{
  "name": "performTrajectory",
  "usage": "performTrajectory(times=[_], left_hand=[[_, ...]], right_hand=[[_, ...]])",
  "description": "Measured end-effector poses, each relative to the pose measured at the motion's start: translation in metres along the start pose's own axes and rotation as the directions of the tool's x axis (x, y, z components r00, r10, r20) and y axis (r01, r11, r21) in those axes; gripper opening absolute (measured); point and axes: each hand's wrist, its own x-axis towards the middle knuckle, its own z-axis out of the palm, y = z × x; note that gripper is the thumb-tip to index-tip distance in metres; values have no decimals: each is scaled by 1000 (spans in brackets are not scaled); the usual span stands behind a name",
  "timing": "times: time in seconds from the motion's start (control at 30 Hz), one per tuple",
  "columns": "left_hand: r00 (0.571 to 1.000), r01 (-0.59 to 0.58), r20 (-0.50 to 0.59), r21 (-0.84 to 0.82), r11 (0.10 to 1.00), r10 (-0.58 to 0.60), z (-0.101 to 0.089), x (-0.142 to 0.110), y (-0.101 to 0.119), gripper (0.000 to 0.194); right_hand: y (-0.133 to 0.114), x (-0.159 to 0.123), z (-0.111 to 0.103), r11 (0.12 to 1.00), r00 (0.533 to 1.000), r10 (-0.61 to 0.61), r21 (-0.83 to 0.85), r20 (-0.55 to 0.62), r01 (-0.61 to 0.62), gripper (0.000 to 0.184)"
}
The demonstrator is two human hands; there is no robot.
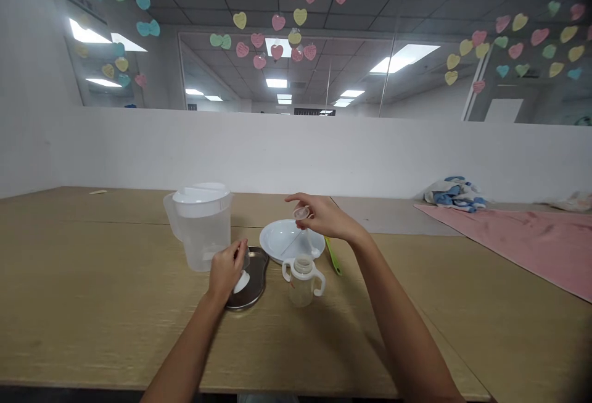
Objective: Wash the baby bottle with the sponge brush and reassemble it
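My right hand (321, 215) pinches a small clear round bottle top (301, 212) above a white bowl (272, 230). A thin straw seems to hang from it toward the bowl's near rim. Just below stands an uncapped clear baby bottle (301, 292) with two white side handles, upright on the table. My left hand (226, 270) is closed over the left side of a metal kidney-shaped tray (259, 279). At its fingers a clear piece shows in part, and a white piece (241, 282) lies under them; the fingers hide how these are held.
A lidded clear pitcher (203, 230) stands behind my left hand. A green-handled utensil (333, 258) leans by the bowl's right side. Farther right are a pink cloth (518, 236) and a crumpled blue-and-white cloth (456, 194). A white wall (277, 150) closes off the table's back.
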Motion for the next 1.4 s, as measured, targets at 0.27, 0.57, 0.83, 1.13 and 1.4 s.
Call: performTrajectory(times=[0.27,0.57,0.83,1.13,1.4], left_hand=[[1000,-15,22,45,999,14,1,0,-2,39],[977,192,-32,-281,940,-209,-2,4,2,41],[883,346,-30,-633,693,-469,-2,8,-1,38],[821,412,95,-781,469,-563,-2,12,1,34],[792,476,252,-825,304,-557,-3,13,9,35]], right_hand=[[2,-1,-2,999,999,48,-23,5,-48,52],[-4,-3,-3,999,998,3,-42,61,0,48],[3,2,4,972,949,56,-232,310,19,29],[1,6,12,922,819,266,-382,508,-63,37],[6,8,16,965,851,205,-246,484,-93,45]])
